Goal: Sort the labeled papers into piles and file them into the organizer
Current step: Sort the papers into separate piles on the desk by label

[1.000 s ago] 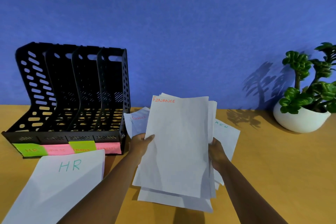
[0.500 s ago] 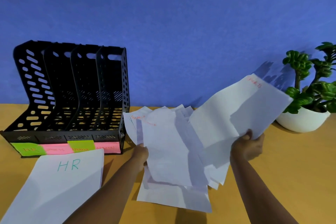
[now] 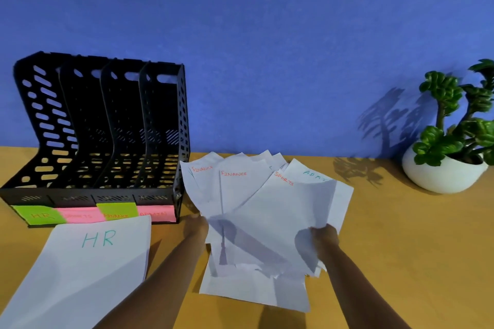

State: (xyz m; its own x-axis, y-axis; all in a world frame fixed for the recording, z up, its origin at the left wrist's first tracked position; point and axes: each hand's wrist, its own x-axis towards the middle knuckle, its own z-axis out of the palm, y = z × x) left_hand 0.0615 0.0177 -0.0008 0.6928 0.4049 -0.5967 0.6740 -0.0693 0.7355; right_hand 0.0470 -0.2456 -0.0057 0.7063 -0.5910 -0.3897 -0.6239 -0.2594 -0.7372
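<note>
1. Fanned stack of papers (image 3: 254, 222): white sheets spread in a fan over the wooden table (image 3: 401, 248), just right of the organizer. Visible headings: FINANCE twice, SPORTS, ADMIN partly.
2. Left hand (image 3: 196, 226): at the fan's left edge, fingers tucked behind the sheets, gripping them; the exact finger position is hidden.
3. Right hand (image 3: 324, 239): at the fan's lower right edge, fingers curled round the SPORTS sheet (image 3: 280, 211), which lies on top and curls at its right edge.
4. HR sheet (image 3: 88, 270): flat on the table, left of the left forearm, in front of the organizer.
5. Organizer (image 3: 101, 136): black, four upright slots, with green and pink labels (image 3: 93, 214) along its front edge.
6. Open room: bare tabletop right of the fan, up to the potted plant (image 3: 451, 147) by the blue wall (image 3: 267, 48).
</note>
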